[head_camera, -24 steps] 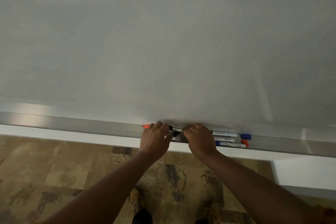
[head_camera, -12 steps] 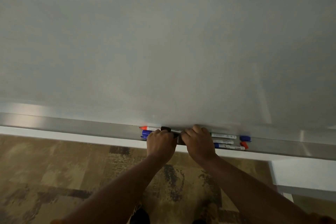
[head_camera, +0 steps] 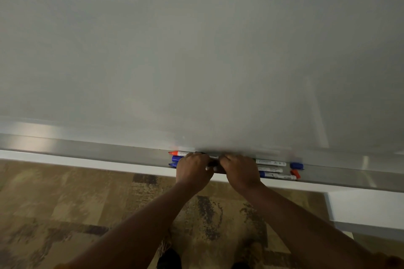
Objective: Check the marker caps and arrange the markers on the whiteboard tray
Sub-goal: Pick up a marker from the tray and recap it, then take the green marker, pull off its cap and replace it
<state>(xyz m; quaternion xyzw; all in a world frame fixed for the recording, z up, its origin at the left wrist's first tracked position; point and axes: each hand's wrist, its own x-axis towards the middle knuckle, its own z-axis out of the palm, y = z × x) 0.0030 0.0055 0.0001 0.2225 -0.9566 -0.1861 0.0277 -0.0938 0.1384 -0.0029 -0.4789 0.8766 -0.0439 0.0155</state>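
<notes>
Several white-barrelled markers lie side by side along the metal whiteboard tray (head_camera: 98, 150). My left hand (head_camera: 192, 170) and my right hand (head_camera: 240, 171) rest on the tray close together, fingers curled round a marker with a dark cap (head_camera: 211, 162) that shows between them. Left of my left hand, a red-capped marker (head_camera: 178, 153) and two blue caps (head_camera: 175, 159) stick out. To the right of my right hand lie three marker barrels (head_camera: 270, 162), the front one with a blue cap (head_camera: 262, 173). A loose blue cap (head_camera: 296, 165) and a loose red cap (head_camera: 295, 174) sit further right.
The whiteboard (head_camera: 196, 50) fills the upper view. Below the tray runs a white ledge (head_camera: 65, 159), with a white panel (head_camera: 367, 209) at the right. Patterned brown carpet (head_camera: 65, 203) and my shoes (head_camera: 169, 253) are underneath.
My left hand has shifted right along the tray, uncovering the red-capped marker and blue caps at the left. Both hands now sit closer together on the dark-capped marker.
</notes>
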